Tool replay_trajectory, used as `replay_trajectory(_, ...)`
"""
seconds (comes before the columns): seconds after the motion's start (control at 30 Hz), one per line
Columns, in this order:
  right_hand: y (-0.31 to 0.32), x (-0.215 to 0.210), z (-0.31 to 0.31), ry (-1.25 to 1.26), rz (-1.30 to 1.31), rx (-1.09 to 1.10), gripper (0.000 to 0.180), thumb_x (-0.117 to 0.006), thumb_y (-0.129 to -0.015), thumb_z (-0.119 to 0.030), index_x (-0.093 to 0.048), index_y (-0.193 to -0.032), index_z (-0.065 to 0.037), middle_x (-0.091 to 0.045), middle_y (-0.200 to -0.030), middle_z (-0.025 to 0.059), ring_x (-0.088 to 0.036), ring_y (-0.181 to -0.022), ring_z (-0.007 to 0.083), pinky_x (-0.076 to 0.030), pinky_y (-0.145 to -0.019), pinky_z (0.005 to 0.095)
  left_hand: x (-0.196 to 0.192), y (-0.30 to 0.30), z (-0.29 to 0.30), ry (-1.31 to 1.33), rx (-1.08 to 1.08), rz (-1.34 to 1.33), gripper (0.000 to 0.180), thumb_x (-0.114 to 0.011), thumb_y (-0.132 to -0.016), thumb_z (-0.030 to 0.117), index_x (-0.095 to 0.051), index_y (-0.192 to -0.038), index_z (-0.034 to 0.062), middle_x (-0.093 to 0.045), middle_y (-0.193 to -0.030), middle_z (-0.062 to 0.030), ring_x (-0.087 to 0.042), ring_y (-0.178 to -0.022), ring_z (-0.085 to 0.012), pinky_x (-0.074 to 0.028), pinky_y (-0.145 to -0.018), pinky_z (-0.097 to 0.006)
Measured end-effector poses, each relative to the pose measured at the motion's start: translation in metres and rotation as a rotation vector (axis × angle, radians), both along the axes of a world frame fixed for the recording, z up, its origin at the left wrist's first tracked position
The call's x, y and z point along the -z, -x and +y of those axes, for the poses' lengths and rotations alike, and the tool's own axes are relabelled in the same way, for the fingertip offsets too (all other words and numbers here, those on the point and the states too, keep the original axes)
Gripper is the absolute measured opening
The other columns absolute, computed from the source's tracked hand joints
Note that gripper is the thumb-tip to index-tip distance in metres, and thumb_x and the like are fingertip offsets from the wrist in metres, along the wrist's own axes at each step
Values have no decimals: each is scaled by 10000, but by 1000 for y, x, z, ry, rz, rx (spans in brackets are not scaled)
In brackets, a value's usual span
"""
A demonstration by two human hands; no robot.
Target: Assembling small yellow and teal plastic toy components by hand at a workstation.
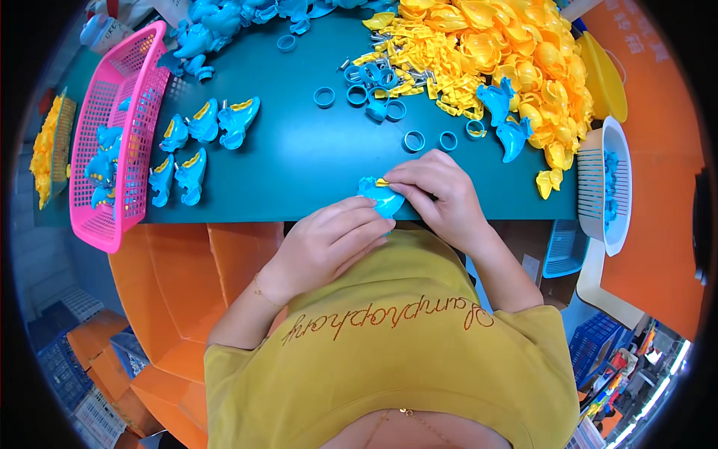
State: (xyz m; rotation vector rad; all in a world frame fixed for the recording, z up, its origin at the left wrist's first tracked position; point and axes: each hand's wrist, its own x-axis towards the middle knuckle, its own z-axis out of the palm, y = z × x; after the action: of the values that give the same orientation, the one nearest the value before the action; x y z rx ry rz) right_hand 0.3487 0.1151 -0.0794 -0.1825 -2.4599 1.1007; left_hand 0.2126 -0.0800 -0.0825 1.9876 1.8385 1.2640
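Note:
At the table's near edge my left hand (pixel 334 238) is closed round a blue plastic shell piece (pixel 383 199), keeping its hollow side up. My right hand (pixel 437 191) pinches a small yellow plastic part (pixel 382 182) against the shell's upper rim. The fingers partly cover both pieces. To the left, several blue shell halves (pixel 238 120) with yellow strips along their edges lie in two loose rows. Blue rings (pixel 413 141) are scattered beyond my right hand, some standing near small yellow parts and metal pins.
A pink basket (pixel 138 142) with blue pieces stands at the left. Yellow shells (pixel 523 45) and small yellow parts (pixel 434 56) are heaped at the back right, blue shells (pixel 217 26) at the back left. A white basket (pixel 619 187) sits by the right edge, orange bins (pixel 172 277) below left.

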Motion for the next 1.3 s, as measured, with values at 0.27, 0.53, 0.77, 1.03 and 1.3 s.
replay_trajectory(0.27, -1, -2, -6, -30, 6, 97, 140, -796, -864, -30, -783, -1003, -41, -776, -958, 81, -695, -852, 246, -541, -765, 353, 1, 0, 1, -5, 5, 4, 255, -804, -890, 138, -728, -1125, 77, -698, -1102, -86, -703, -1083, -305, -612, -904, -416)
replay_trajectory(0.53, -11, -34, -2, -399, -238, -66, 402, -774, -783, -29, -754, -1180, -91, -720, -1146, 19, -651, -965, 224, -515, -715, 355, -1, 1, -1, 20, -97, 30, 458, -884, -794, 209, -714, -1208, 106, -691, -1187, -55, -632, -1173, -311, -531, -982, -441)
replay_trajectory(0.77, -12, -37, 0, -460, -252, -59, 396, -771, -815, -58, -751, -1207, -114, -718, -1163, 22, -654, -988, 234, -524, -728, 365, -15, 6, 8, 220, -319, 32, 796, -951, -647, 433, -668, -1322, 121, -677, -1210, -50, -580, -1131, -282, -385, -1009, -414)
replay_trajectory(1.03, 39, -64, 78, -132, -202, 35, 191, -767, -929, -125, -779, -1102, -46, -751, -1029, 124, -719, -947, 281, -563, -851, 374, -18, 11, 11, 288, -263, -81, 816, -967, -622, 347, -675, -1353, 134, -685, -1110, -46, -587, -1050, -235, -394, -967, -377)
replay_trajectory(1.3, 141, -53, 109, -578, -87, -151, 156, -776, -914, -168, -806, -1059, -118, -718, -1025, 57, -656, -1044, 257, -564, -872, 400, -21, 15, 15, 288, -240, -142, 791, -951, -636, 325, -680, -1356, 141, -659, -1030, -38, -600, -987, -206, -391, -919, -344)
